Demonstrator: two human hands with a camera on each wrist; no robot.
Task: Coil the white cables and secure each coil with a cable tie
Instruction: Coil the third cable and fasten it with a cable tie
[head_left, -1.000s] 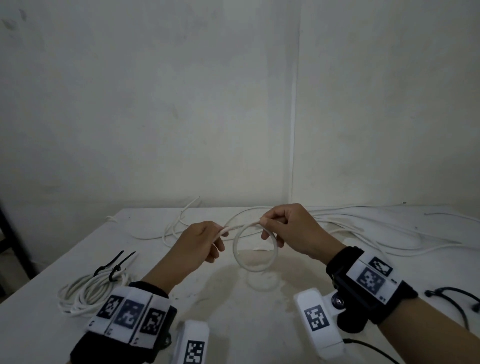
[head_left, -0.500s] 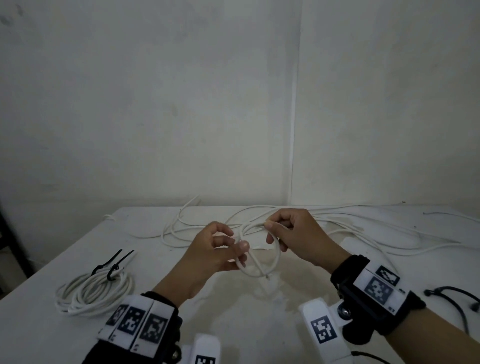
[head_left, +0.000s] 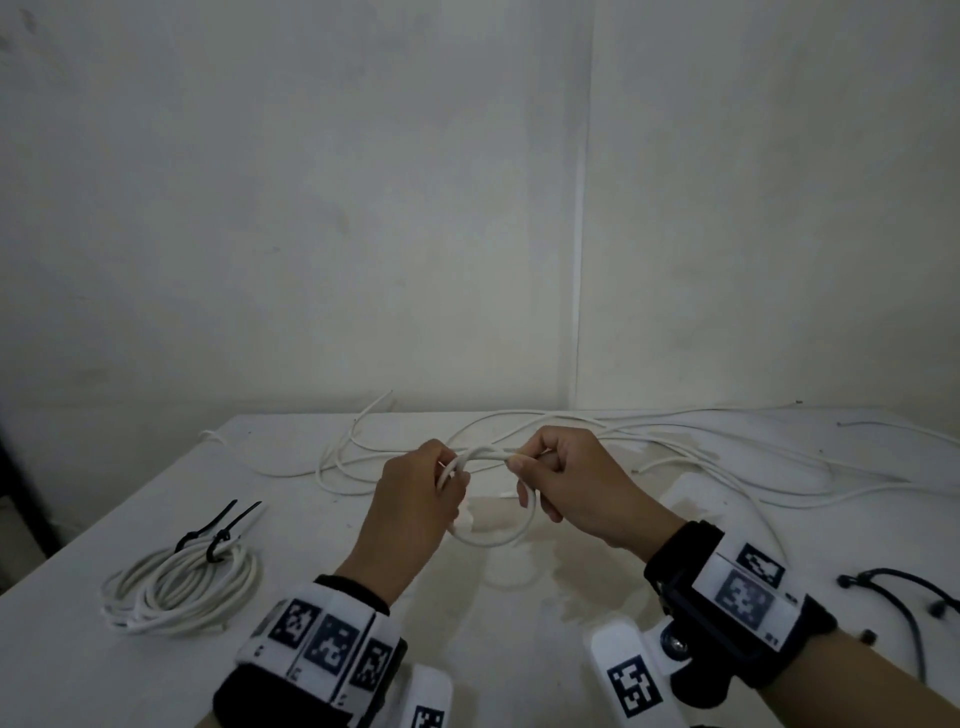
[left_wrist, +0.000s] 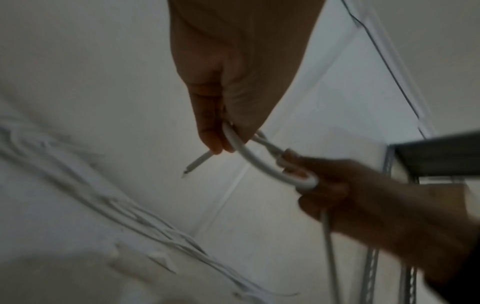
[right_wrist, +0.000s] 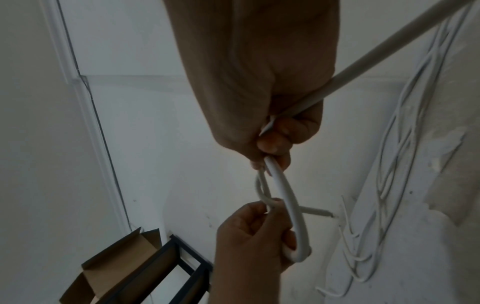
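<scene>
Both hands hold one white cable (head_left: 498, 540) above the middle of the white table (head_left: 311, 649), bent into a small loop. My left hand (head_left: 447, 478) grips the loop's left side, and the cut cable end (left_wrist: 194, 165) sticks out past its fingers. My right hand (head_left: 535, 467) pinches the loop's right side; the rest of the cable (right_wrist: 376, 51) runs back from it to the loose white cables (head_left: 675, 447) along the table's far edge. A finished coil (head_left: 182, 587) bound with a black cable tie (head_left: 218, 535) lies at the left.
Loose black cable ties (head_left: 904, 603) lie at the table's right edge. The wall corner stands just behind the table. A black metal frame (right_wrist: 166, 265) and an open cardboard box (right_wrist: 116, 257) stand left of the table.
The left hand moved from the cable end to the loop and closed round it. The hands came closer together and the loop tilted flatter, hanging below them.
</scene>
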